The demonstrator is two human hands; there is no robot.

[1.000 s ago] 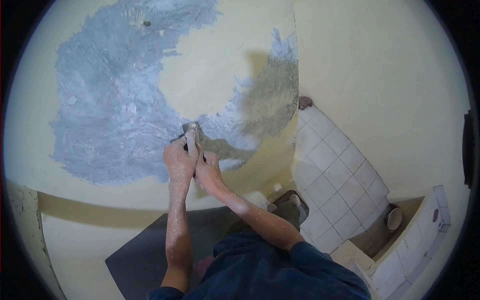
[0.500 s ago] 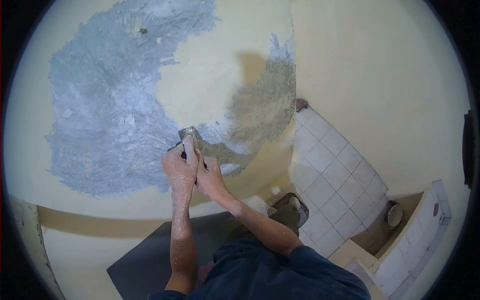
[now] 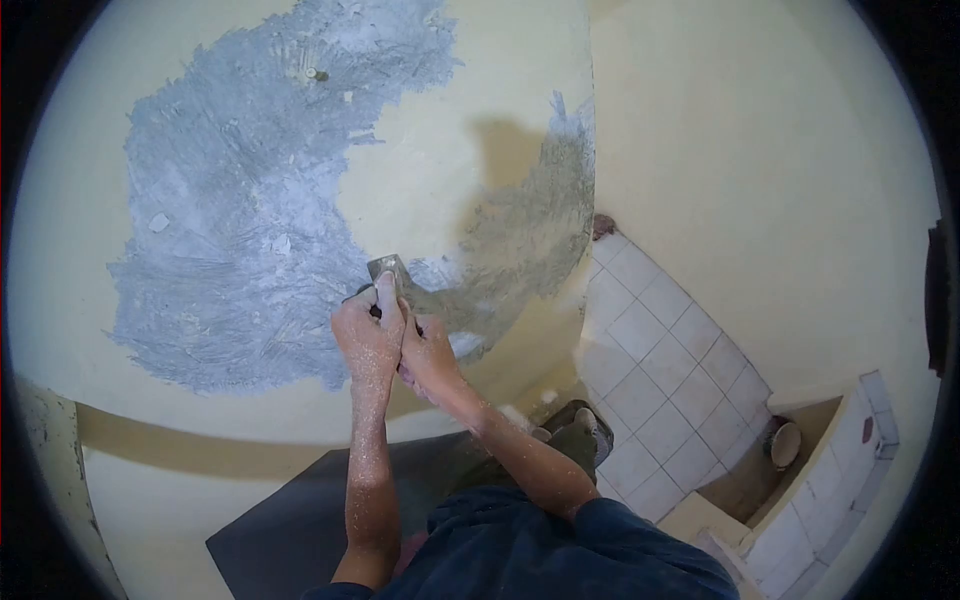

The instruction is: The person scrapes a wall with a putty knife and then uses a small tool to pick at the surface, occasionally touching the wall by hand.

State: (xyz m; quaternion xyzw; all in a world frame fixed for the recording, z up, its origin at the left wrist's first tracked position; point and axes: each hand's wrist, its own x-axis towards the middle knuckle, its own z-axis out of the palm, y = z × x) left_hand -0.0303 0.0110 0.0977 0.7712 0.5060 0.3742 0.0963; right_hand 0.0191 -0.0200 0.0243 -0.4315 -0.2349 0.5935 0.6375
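Both my hands are together on a scraper point(image 3: 384, 267), its flat metal blade against the painted wall point(image 3: 425, 190). My left hand point(image 3: 362, 332), dusted with pale specks, is closed round the tool, its thumb laid along the blade. Close beside it, my right hand point(image 3: 432, 362) is closed too and pressed on the tool from the right; its fingers are partly hidden. The blade sits at the border between cream paint and a rough grey scraped patch point(image 3: 230, 220). The handle is mostly covered by my hands.
Right of the wall corner lies a white tiled floor point(image 3: 655, 370). My foot point(image 3: 590, 425) is on the floor near the wall's base. A dark grey panel point(image 3: 285, 530) is below my left arm. A round pale bowl point(image 3: 784, 444) stands in a recess by a low tiled ledge point(image 3: 815, 505).
The wall and its grey patch have shifted right and slightly down in view. My hands and the scraper have moved a little right in the picture, still gripping together.
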